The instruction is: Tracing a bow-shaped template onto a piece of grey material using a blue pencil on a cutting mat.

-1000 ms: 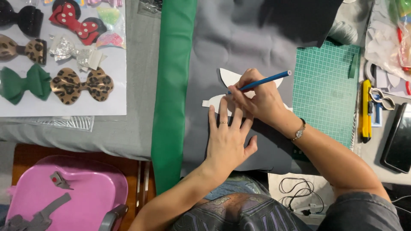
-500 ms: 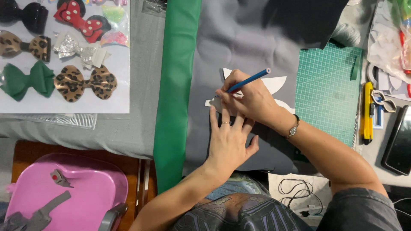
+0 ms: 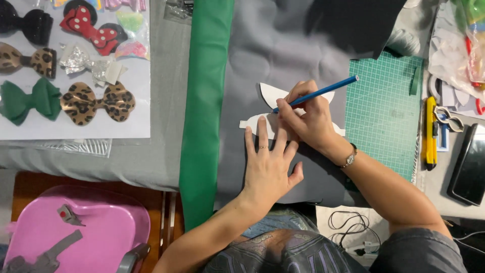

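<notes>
A white paper template point(image 3: 273, 96) lies on a sheet of grey material point(image 3: 283, 55). My left hand point(image 3: 268, 164) lies flat with spread fingers, pressing the template's lower edge down. My right hand point(image 3: 305, 119) grips a blue pencil point(image 3: 318, 93), its tip touching the template near the middle. Much of the template is hidden under both hands.
A green strip of material point(image 3: 204, 111) runs down the left of the grey sheet. A green cutting mat point(image 3: 386, 106) lies to the right, then a yellow utility knife point(image 3: 430, 134), scissors point(image 3: 449, 119) and a phone point(image 3: 467, 167). Several bows point(image 3: 98, 103) sit on white card at left. A pink seat point(image 3: 76, 230) stands below.
My right hand has shifted the pencil tip along the template's edge, and the view has drifted slightly. My left hand stays pressed on the template.
</notes>
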